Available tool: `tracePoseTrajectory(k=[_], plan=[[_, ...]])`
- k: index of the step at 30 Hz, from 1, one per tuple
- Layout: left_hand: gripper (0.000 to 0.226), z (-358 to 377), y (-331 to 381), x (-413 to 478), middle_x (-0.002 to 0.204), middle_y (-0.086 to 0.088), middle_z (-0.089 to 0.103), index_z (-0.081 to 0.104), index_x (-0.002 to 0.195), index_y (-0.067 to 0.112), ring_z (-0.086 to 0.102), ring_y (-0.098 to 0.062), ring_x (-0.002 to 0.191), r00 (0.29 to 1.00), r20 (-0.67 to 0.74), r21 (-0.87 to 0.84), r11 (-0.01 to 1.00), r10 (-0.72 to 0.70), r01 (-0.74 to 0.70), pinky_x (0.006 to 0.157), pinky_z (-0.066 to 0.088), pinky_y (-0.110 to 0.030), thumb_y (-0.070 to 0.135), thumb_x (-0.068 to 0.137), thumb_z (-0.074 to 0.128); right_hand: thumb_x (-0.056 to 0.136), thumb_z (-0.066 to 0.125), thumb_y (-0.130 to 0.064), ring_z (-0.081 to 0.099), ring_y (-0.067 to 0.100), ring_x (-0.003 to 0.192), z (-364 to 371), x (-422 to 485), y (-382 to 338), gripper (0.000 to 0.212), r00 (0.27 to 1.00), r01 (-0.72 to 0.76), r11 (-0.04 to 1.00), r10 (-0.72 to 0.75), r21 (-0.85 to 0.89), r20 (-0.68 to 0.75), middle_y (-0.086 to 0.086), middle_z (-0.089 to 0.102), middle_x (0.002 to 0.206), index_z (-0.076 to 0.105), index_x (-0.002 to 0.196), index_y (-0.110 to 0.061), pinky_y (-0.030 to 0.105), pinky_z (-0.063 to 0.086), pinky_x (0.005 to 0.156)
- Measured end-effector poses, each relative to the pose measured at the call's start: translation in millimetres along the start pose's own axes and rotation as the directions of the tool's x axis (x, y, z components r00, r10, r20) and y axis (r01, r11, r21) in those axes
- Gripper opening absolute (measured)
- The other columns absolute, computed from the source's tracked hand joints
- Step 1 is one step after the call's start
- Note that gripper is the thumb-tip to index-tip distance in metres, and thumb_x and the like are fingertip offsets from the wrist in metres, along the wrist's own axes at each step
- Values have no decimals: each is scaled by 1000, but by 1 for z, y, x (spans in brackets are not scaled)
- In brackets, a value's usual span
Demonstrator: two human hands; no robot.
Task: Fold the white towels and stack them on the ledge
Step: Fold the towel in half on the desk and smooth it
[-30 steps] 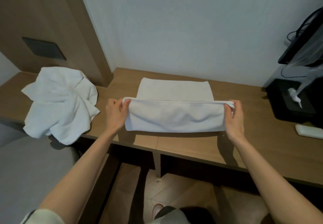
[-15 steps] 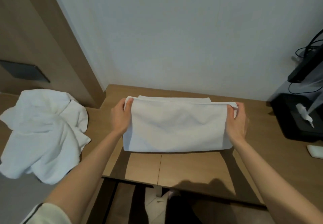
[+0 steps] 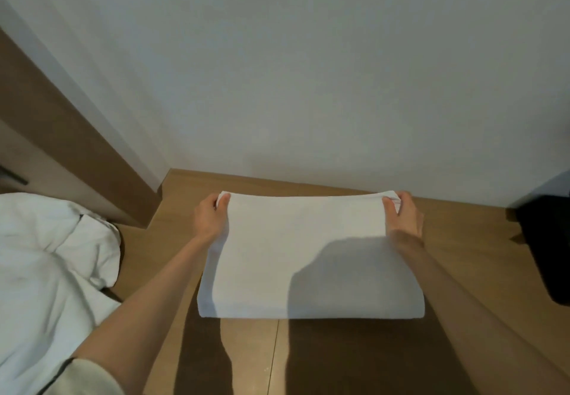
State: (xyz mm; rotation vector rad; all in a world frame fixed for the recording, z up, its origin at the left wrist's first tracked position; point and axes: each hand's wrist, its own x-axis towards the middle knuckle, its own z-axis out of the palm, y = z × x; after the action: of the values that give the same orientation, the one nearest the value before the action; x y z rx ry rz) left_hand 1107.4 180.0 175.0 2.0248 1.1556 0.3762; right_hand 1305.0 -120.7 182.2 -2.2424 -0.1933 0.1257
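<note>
Below, wooden ledge (image 3: 481, 240) (white wall (image 3: 308, 86) behind)

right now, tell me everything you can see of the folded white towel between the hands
The folded white towel is a plain, soft-looking cloth rectangle lying flat on the wooden ledge, its rounded fold along the near edge. The left hand and right hand pinch its far corners. A shadow covers its near right part.

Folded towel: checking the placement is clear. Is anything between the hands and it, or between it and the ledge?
Nothing visible does. The left hand and right hand pinch the far corners of the folded towel, which lies on the ledge. The crumpled towels lie apart, to its left.
</note>
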Motion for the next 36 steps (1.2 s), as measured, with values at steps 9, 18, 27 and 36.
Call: tracePoseTrajectory(k=[9,18,27,36], plan=[[31,23,-14,25,68,-4,56,56,74,11,50,-23,70,999,48,160,987,-20,12,59,30,-31,31,98,50,96,50,-25,58,40,98,28,31,23,23,989,-86,971,111,-222,99,25,64,105,57,103,-4,38,40,76],[33,29,-12,33,71,-2,53,51,78,12,49,-25,74,998,-2,155,986,-64,64,66,31,-30,34,100,41,99,42,-37,60,38,97,35,45,16,25,996,-25,915,59,-403,73,17,64,104,51,104,-14,33,36,69],[31,35,-1,32,105,-20,63,59,104,5,57,-38,102,984,-55,226,958,-170,178,82,44,-40,33,97,49,97,49,-33,58,35,99,48,48,17,22,994,-97,931,110,-353,19,16,61,107,48,103,-11,33,35,68],[38,64,40,-51,137,-12,51,51,132,9,44,-31,129,902,129,306,849,411,-431,110,27,-43,5,97,37,87,59,-2,53,38,115,55,-23,-10,31,924,373,859,-378,-351,58,19,59,121,60,118,-1,45,38,102]])
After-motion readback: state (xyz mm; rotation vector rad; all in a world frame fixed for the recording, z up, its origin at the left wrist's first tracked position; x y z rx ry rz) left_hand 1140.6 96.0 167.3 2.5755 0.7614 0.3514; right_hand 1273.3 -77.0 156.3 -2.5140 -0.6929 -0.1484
